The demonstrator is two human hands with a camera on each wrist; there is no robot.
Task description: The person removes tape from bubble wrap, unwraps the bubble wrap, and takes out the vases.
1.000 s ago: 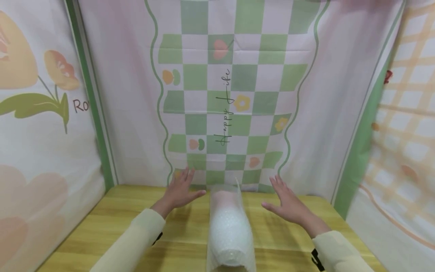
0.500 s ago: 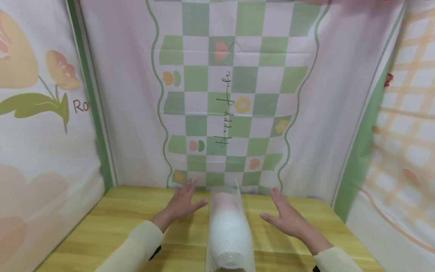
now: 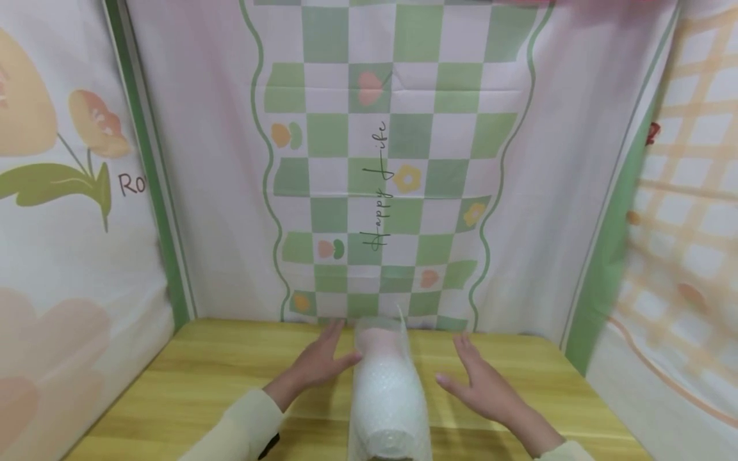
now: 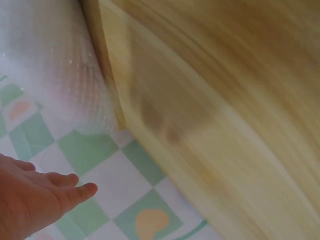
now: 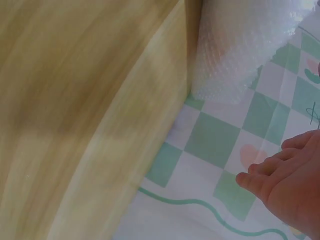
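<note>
A rounded, whitish bubble-wrap bundle [image 3: 389,390] is flanked on the yellow wood-grain desk [image 3: 230,358] by the bare left hand [image 3: 319,362] and right hand [image 3: 483,385], both unclenched, fingers extended

left grip [image 3: 319,363]: fingers [image 3: 331,336] straight, thumb [image 3: 346,363] spread | right grip [image 3: 486,387]: fingers straight, thumb spread

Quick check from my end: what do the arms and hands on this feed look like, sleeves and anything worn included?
The left hand and right hand are bare, with no gloves showing. The left sleeve is plain cream, and a small black piece shows under its cuff. Only the edge of the matching right sleeve is visible.
</note>
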